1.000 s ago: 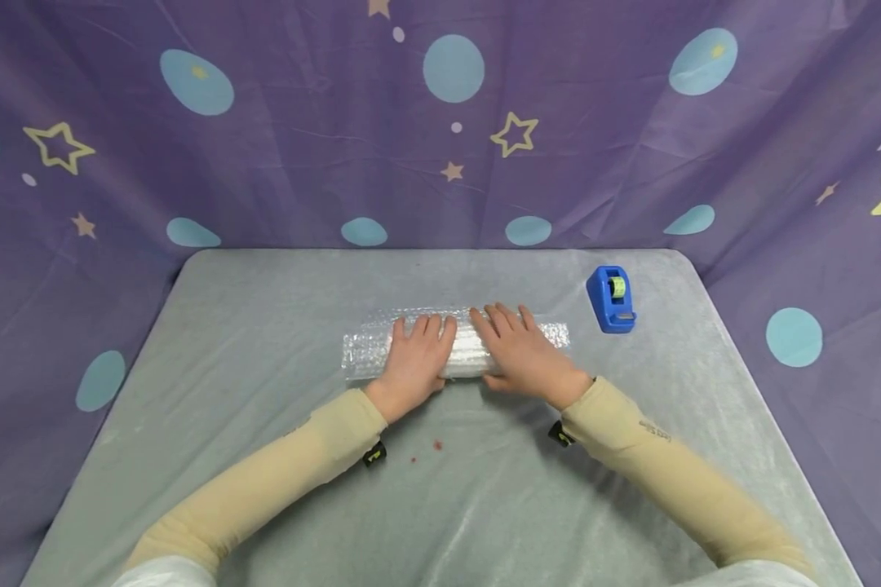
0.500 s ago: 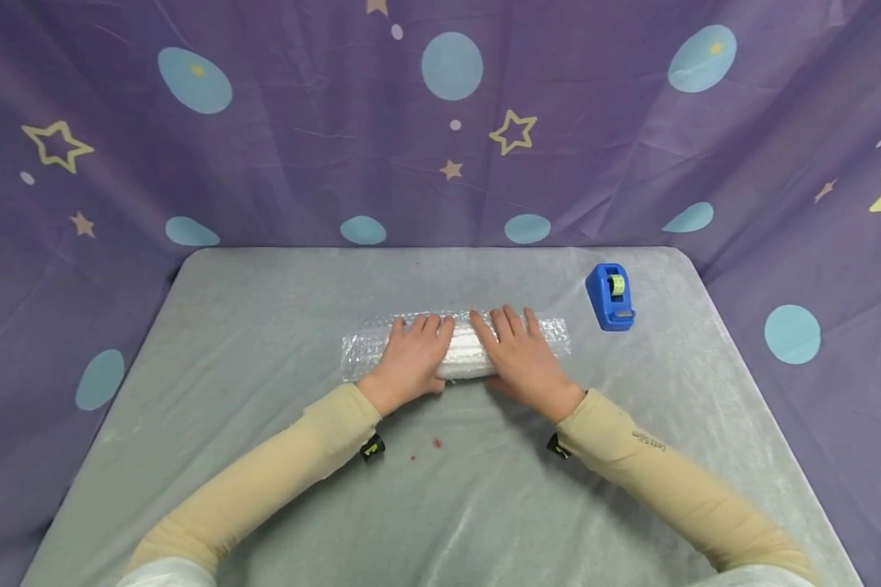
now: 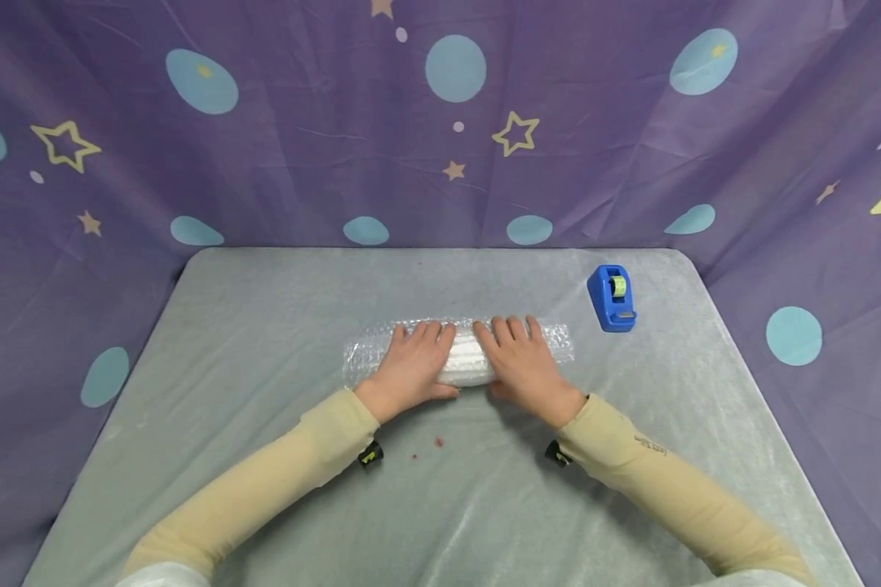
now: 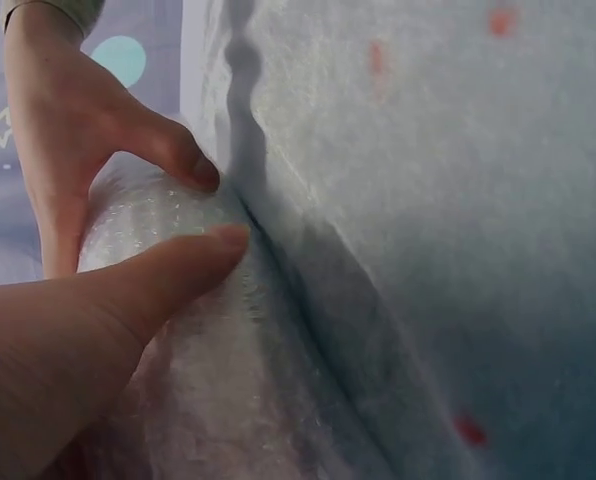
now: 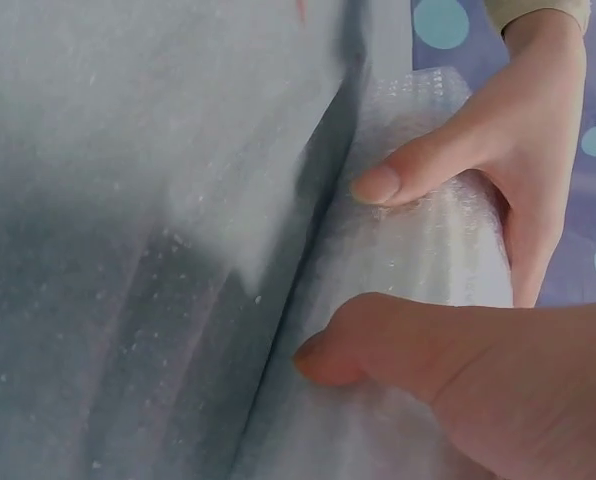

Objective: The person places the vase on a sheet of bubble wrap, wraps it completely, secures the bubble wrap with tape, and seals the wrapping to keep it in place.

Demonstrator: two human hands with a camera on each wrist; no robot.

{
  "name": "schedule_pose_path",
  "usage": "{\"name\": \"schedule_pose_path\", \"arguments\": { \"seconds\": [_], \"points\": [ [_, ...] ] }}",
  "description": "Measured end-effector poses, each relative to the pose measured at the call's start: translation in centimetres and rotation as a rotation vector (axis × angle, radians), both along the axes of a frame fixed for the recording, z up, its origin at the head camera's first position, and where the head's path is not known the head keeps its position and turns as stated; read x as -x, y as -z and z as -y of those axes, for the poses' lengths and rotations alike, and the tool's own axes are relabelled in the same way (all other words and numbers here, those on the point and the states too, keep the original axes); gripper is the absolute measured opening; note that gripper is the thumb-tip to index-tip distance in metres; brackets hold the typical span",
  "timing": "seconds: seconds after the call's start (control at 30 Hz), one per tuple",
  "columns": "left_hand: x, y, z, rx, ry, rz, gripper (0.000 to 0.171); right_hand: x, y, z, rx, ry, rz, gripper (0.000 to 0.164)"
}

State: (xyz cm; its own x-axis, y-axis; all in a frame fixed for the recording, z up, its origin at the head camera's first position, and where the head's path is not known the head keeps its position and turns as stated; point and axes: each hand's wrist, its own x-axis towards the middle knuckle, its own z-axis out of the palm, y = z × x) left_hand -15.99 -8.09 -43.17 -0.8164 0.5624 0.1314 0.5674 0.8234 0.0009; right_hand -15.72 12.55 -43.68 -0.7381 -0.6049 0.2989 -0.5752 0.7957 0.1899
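Observation:
A roll of bubble wrap [image 3: 467, 359] lies crosswise on the table, clear at its ends and whiter in the middle. Around its left half my left hand [image 3: 411, 367] is curved, fingers over the top and far side, thumb along the near side. My right hand [image 3: 524, 371] grips the right half in the same way. Both thumbs press the near face of the bubble wrap [image 5: 418, 250] in the right wrist view. What the wrap encloses cannot be made out, and the fingertips on the far side are hidden in the wrist views.
A blue tape dispenser [image 3: 612, 298] with a yellow-green roll stands at the back right of the grey cloth-covered table [image 3: 264, 302]. Small red spots [image 3: 438, 442] mark the cloth in front of the hands. A purple patterned curtain [image 3: 301, 122] surrounds the back and sides.
The bubble wrap roll has shifted slightly toward me, with both hands staying on it. My left thumb now reaches further right along its near edge. The tape dispenser has stayed put.

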Motion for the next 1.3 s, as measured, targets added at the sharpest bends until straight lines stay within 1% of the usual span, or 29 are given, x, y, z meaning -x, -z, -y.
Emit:
{"name": "schedule_pose_path", "arguments": {
  "seconds": [0.17, 0.3, 0.53, 0.67, 0.8, 0.9, 1.03, 1.2, 1.3],
  "points": [
    [-0.4, -0.1, 0.0, 0.022, 0.006, 0.02, 0.088, -0.6, -0.1, 0.0, -0.012, 0.009, 0.018, 0.092],
    [-0.8, -0.3, -0.1, 0.015, 0.021, 0.027, 0.086, -1.1, -0.2, -0.2, -0.007, 0.02, 0.04, 0.093],
    [-1.3, -0.7, 0.0, 0.02, 0.03, 0.028, 0.088, -1.7, -0.1, -0.4, 0.015, 0.022, 0.076, 0.093],
    [-1.5, -0.7, 0.1, 0.025, 0.027, 0.03, 0.09, -1.7, 0.0, -0.3, 0.021, 0.021, 0.101, 0.095],
    [-1.6, -0.6, 0.2, 0.001, 0.025, 0.028, 0.093, -1.5, -0.1, -0.3, 0.026, 0.026, 0.121, 0.093],
    [-1.5, -0.5, 0.3, -0.023, 0.021, 0.026, 0.089, -1.3, -0.1, -0.2, 0.033, 0.027, 0.139, 0.093],
    [-1.5, -0.2, 0.4, -0.058, 0.015, -0.016, 0.085, -1.0, -0.3, -0.1, 0.035, 0.02, 0.176, 0.097],
    [-1.9, -0.1, 0.4, -0.106, 0.001, -0.056, 0.088, -0.5, -0.9, -0.2, 0.029, 0.014, 0.229, 0.096],
    [-2.2, -0.1, 0.2, -0.091, -0.011, -0.09, 0.086, -0.3, -1.3, -0.2, 0.031, 0.013, 0.267, 0.094]
  ]
}}
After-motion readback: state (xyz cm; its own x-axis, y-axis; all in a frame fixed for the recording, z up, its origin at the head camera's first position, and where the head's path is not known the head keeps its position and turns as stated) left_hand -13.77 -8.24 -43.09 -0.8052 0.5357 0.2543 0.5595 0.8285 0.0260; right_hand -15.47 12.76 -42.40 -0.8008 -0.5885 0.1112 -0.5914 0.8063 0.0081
